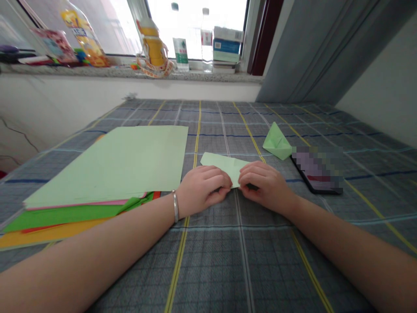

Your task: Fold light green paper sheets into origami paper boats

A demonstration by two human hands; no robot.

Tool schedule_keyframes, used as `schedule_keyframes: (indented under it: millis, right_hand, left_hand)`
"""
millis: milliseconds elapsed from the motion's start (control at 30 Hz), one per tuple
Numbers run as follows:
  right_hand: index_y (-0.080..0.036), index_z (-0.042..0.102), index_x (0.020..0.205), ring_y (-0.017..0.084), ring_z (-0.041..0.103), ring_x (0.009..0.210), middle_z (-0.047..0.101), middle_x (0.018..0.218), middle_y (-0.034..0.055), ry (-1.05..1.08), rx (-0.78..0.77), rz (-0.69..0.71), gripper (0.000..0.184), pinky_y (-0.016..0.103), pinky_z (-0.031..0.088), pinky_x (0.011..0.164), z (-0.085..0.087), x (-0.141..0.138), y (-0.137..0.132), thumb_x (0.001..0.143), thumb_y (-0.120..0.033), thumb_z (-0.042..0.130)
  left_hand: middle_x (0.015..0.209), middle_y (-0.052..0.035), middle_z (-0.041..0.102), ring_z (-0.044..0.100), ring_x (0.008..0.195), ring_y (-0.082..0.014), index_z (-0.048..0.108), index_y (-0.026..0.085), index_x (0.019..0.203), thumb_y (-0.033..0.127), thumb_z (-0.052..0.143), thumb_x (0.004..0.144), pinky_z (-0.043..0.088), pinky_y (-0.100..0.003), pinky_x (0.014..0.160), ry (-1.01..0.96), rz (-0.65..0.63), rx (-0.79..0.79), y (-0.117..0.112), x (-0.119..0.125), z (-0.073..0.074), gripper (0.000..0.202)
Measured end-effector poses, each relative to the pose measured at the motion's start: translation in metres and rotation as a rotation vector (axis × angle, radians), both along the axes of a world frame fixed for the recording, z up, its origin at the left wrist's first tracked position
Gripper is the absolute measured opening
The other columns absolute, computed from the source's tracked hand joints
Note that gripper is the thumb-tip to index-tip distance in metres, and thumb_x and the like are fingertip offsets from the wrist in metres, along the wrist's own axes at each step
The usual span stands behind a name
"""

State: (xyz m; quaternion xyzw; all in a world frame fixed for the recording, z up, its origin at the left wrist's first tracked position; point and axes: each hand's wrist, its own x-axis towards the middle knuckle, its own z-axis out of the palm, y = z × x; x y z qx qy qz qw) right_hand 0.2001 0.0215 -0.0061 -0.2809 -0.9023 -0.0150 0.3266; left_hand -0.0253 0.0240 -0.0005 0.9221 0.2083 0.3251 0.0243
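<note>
A small piece of folded pale green paper (224,163) lies on the plaid cloth between my two hands. My left hand (206,188) pinches its near edge, fingers curled; a silver bracelet (176,206) circles that wrist. Close beside it, my right hand (265,184) grips the same edge a little further right, also with bent fingers. Both hands cover part of the paper, so its lower corners are hidden. Beyond my right hand stands a folded green paper shape (276,142) with a pointed top.
A stack of pale green sheets (130,161) lies at left, over green paper (71,216) and orange paper (48,234). A phone (317,171) rests at right, its screen blurred. Bottles, including a yellow one (153,48), and boxes (227,45) line the windowsill behind the plaid cloth (208,269).
</note>
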Motion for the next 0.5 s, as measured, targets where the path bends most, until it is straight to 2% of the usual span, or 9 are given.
schedule_keyframes:
  millis: [267,367,500]
  right_hand:
    - [-0.022,0.058,0.077,0.018,0.060,0.087,0.067,0.083,0.0018,-0.027,-0.051,-0.062,0.011,0.033,0.046,0.080,0.001,0.009,0.007,0.078,-0.012,0.055]
    - [-0.021,0.057,0.076,0.019,0.060,0.085,0.066,0.082,0.0030,-0.030,-0.061,-0.101,0.010,0.034,0.046,0.079,0.000,0.012,0.010,0.077,-0.012,0.056]
    - [-0.021,0.057,0.075,0.019,0.060,0.084,0.065,0.080,0.0026,-0.004,-0.067,-0.082,0.010,0.034,0.046,0.080,-0.001,0.019,0.015,0.077,-0.011,0.057]
  left_hand:
    - [0.085,-0.0017,0.068,0.063,0.082,-0.0136,0.057,0.018,0.078,0.015,0.052,0.085,0.049,-0.028,0.076,-0.122,0.056,-0.124,0.004,-0.003,0.000,0.009]
    - [0.084,-0.0020,0.068,0.063,0.082,-0.0133,0.058,0.018,0.080,0.015,0.053,0.085,0.049,-0.028,0.077,-0.174,0.064,-0.136,0.005,-0.005,0.000,0.008]
    - [0.083,-0.0017,0.068,0.063,0.081,-0.0123,0.057,0.018,0.079,0.014,0.055,0.084,0.050,-0.027,0.078,-0.245,0.077,-0.140,0.006,-0.007,0.000,0.006]
